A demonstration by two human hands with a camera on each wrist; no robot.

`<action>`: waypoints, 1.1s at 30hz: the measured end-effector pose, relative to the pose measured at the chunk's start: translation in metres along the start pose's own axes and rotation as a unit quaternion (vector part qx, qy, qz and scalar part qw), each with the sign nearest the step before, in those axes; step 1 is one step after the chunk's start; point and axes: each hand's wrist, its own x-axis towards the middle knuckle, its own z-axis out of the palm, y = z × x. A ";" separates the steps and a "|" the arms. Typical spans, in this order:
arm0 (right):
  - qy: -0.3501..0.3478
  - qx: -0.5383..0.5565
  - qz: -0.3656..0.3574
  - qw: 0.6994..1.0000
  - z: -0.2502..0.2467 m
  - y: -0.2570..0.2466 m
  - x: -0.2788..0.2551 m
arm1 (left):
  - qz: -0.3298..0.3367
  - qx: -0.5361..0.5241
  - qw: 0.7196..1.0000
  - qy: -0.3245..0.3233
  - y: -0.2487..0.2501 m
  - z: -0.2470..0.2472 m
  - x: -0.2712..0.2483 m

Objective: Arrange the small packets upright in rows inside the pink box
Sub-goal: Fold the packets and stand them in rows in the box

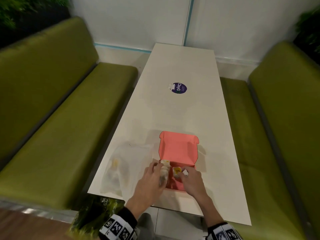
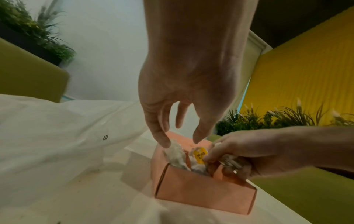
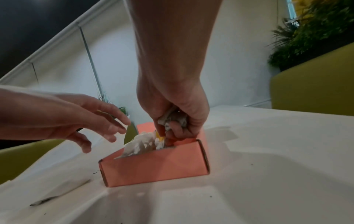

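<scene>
The pink box (image 1: 174, 187) stands open near the front edge of the white table (image 1: 181, 110), its lid (image 1: 178, 148) leaning back. Several small clear packets (image 1: 164, 168) stand along its left side, one with a yellow label (image 2: 199, 154). My right hand (image 3: 172, 128) is at the box's right end, with fingers curled round a crumpled clear packet (image 3: 173, 118) just above the rim. My left hand (image 2: 180, 141) hovers over the left packets with fingers straight and spread; one fingertip (image 2: 165, 144) is at the top of a packet (image 2: 175, 153). The box (image 3: 157, 168) hides the packets' lower parts.
A clear plastic bag (image 1: 124, 168) with more packets lies on the table left of the box. A round purple sticker (image 1: 180, 88) sits mid-table. Green benches (image 1: 52, 118) flank the table on both sides, and a white wall stands behind.
</scene>
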 end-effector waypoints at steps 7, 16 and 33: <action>0.029 -0.003 0.036 0.999 0.017 -0.007 0.017 | -0.041 0.054 0.998 -0.015 -0.005 0.011 0.000; 0.057 0.140 0.043 0.988 0.034 -0.012 0.017 | -0.043 0.054 0.998 -0.012 -0.004 0.010 -0.002; -0.061 0.477 0.168 0.860 0.004 -0.014 -0.005 | 0.054 -0.092 0.994 0.033 0.029 -0.004 0.020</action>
